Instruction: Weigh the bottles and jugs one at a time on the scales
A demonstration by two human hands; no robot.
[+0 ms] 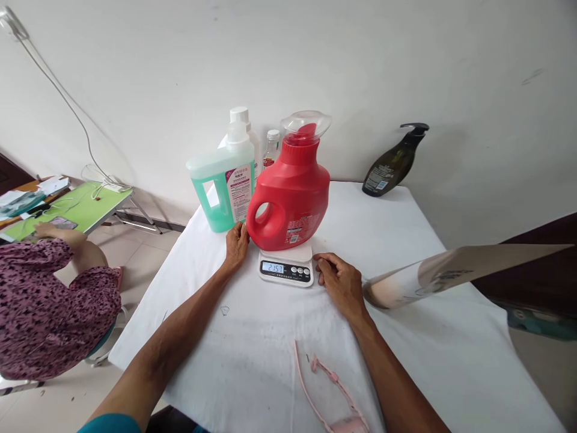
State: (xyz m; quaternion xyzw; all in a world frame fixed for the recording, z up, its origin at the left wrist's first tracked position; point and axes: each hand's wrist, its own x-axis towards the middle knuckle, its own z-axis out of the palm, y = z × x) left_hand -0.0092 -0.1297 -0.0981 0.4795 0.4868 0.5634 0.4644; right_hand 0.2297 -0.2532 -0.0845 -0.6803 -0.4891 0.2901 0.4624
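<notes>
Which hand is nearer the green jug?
Left. The left hand rests just below the green jug, beside the red jug's base. The right hand lies beyond the scale, at its right edge.

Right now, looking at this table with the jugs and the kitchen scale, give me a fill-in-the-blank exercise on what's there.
1. The red plastic detergent jug stands on the small white digital ____.
2. The left hand rests at the base of the red jug, beside the translucent ____ jug of liquid.
3. The right hand lies on the white ____, touching the scale.

Missing words: scale; green; tablecloth
</notes>
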